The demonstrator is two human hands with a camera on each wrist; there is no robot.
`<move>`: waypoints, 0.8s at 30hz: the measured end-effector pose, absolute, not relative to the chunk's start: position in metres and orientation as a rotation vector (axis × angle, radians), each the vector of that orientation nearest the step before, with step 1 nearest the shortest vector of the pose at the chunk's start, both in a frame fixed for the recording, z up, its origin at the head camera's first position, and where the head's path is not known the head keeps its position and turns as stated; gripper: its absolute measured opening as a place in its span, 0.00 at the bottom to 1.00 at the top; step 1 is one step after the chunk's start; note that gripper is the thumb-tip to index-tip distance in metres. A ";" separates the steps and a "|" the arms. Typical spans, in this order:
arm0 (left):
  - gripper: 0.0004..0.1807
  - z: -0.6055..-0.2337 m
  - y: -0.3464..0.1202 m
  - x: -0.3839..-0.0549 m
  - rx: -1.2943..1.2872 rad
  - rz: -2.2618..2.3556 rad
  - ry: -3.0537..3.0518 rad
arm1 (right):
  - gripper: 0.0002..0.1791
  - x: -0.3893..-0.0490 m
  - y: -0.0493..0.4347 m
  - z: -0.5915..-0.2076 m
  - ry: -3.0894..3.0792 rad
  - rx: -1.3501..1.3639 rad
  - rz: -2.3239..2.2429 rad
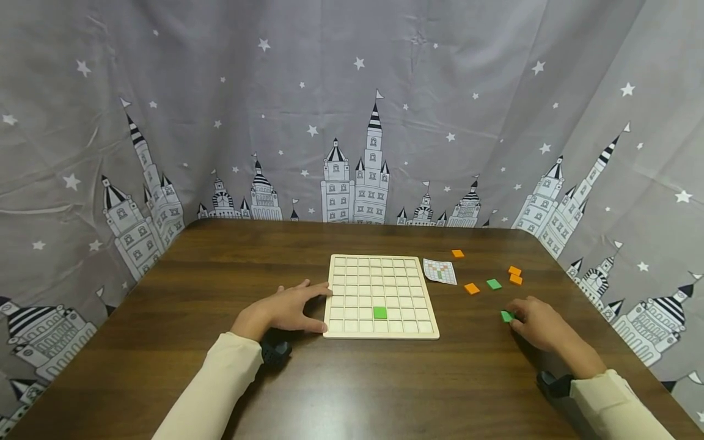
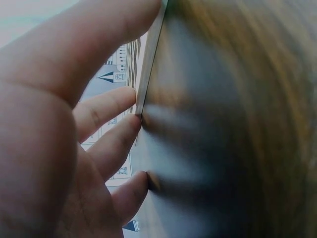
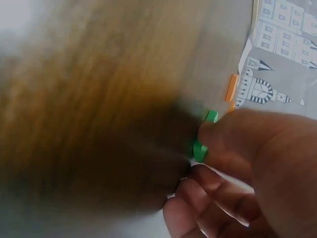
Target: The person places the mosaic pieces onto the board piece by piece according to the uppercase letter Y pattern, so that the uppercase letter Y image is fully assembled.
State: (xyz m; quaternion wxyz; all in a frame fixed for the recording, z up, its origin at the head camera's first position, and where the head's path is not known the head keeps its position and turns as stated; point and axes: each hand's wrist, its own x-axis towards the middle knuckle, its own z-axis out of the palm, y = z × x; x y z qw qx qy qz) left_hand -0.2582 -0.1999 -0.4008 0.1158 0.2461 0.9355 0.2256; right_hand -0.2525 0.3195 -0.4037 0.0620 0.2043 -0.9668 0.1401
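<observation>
A pale wooden grid board [image 1: 381,256] lies flat on the table, one green tile [image 1: 380,313] in a cell of its second row from the front. My left hand [image 1: 287,308] rests at the board's left edge, thumb and index finger spread and touching the rim. To the right of the board, my right hand [image 1: 540,325] pinches another green tile [image 1: 506,316] between thumb and fingers, low at the tabletop. In the right wrist view the thumb covers part of this green tile [image 3: 199,151].
Beyond the right hand lie a loose green tile [image 1: 494,284] and several orange tiles [image 1: 471,288]. A small printed pattern card [image 1: 439,271] sits by the board's far right corner. A grey curtain [image 1: 231,110] hangs behind the brown wooden table [image 1: 192,305].
</observation>
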 end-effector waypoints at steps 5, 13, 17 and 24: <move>0.43 -0.400 -0.200 -0.258 0.713 0.671 2.735 | 0.08 -0.256 0.316 -0.400 -2.976 0.591 0.443; 0.43 -0.398 -0.202 -0.256 0.696 0.672 2.734 | 0.05 -0.274 0.271 -0.391 -2.927 0.720 0.538; 0.43 -0.398 -0.203 -0.256 0.690 0.657 2.742 | 0.05 -0.290 0.225 -0.385 -2.834 0.894 0.567; 0.43 -0.398 -0.201 -0.256 0.687 0.652 2.730 | 0.06 -0.308 0.142 -0.384 -2.797 1.249 0.620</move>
